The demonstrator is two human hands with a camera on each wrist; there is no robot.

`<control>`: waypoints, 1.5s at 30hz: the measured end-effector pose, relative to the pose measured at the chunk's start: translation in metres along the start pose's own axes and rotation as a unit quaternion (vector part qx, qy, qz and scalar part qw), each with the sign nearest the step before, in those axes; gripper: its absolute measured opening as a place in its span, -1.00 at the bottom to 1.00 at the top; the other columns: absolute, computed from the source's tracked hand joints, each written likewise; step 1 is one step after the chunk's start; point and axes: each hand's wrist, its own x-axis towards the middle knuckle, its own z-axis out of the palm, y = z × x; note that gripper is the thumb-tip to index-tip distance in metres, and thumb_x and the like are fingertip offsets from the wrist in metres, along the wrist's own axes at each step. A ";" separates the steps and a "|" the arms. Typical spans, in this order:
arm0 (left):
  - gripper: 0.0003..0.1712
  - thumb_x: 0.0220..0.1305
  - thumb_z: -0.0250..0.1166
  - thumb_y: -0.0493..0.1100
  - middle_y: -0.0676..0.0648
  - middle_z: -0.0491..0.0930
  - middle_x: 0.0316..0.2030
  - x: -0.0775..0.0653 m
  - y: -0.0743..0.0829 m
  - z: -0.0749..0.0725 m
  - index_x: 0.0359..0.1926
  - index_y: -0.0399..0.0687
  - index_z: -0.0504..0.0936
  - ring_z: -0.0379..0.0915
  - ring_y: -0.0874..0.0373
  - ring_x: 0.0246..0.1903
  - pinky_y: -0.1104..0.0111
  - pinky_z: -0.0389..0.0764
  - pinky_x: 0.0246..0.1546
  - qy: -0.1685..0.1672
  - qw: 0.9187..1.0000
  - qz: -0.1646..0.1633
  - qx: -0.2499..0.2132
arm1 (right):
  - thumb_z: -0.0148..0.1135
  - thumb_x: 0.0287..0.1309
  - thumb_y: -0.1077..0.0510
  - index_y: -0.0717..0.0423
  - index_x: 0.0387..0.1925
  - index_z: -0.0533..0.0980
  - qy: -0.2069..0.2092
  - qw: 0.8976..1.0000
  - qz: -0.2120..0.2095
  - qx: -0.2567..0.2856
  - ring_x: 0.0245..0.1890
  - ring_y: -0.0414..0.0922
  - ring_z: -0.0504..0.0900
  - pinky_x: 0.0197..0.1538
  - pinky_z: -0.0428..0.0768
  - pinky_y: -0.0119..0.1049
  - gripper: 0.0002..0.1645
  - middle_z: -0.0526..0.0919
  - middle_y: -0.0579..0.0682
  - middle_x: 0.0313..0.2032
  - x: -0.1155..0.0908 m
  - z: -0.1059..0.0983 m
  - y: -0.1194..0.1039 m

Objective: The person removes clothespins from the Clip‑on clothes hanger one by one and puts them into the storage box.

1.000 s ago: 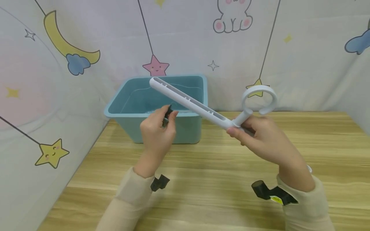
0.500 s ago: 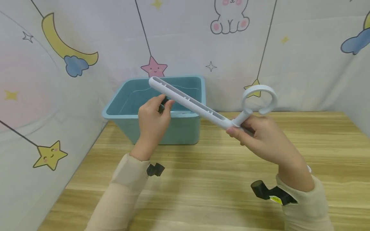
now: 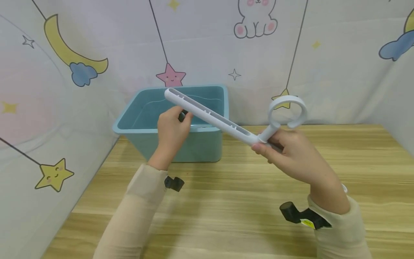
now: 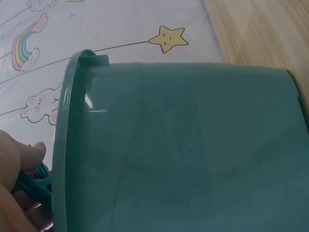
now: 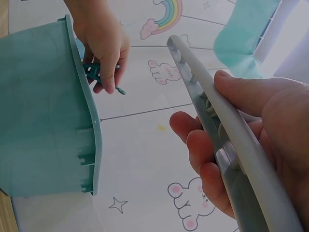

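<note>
My left hand (image 3: 173, 131) pinches a dark green plastic clip (image 5: 92, 72) between thumb and fingers, at the near rim of a teal plastic bin (image 3: 207, 147). Most of the clip is hidden by the fingers in the head view; the right wrist view shows its open frame and a small loop. A white plastic clothes hanger (image 3: 207, 117) is gripped by my right hand (image 3: 295, 154) near the base of its round hook. One hanger arm slants up to the left, passing in front of the bin's opening; the rest is largely behind the right hand.
The bin stands at the back left of a wood-grain table (image 3: 239, 201), close to a patterned cloth backdrop (image 3: 207, 43). A small white edge (image 3: 345, 188) shows beside the right wrist. Black camera mounts (image 3: 305, 217) sit on both sleeves.
My left hand has moved forward and slightly up with the clip, from in front of the bin to its near rim. The right hand and hanger stay almost still.
</note>
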 end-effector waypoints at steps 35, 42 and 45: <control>-0.83 0.24 0.19 -0.27 -0.21 0.64 -0.56 -0.005 -0.013 -0.008 -0.37 -0.28 0.66 0.39 0.01 -0.65 0.31 0.31 -0.61 -0.102 0.992 -0.074 0.006 | 0.28 0.23 0.17 0.06 -0.35 0.56 -0.052 0.998 0.032 0.016 -0.61 -0.30 0.45 -0.57 0.44 -0.40 -0.94 0.52 -0.24 -0.53 -0.006 0.002 0.006; -0.81 0.21 0.17 -0.31 -0.18 0.62 -0.57 -0.005 -0.013 -0.012 -0.24 -0.22 0.69 0.19 0.12 -0.75 0.34 0.19 -0.67 -0.121 0.988 -0.095 0.008 | 0.30 0.19 0.21 0.02 -0.37 0.55 -0.072 0.997 0.027 0.015 -0.62 -0.32 0.44 -0.58 0.46 -0.41 -0.94 0.50 -0.25 -0.57 -0.014 0.000 0.013; -0.63 0.15 0.12 -0.40 -0.18 0.68 -0.40 -0.005 -0.013 -0.015 -0.03 -0.19 0.67 0.15 0.14 -0.72 0.34 0.17 -0.67 -0.137 0.984 -0.113 -0.021 | 0.29 0.21 0.20 0.01 -0.35 0.55 -0.087 0.996 0.029 0.018 -0.62 -0.33 0.42 -0.58 0.45 -0.41 -0.94 0.48 -0.25 -0.57 -0.019 0.001 0.016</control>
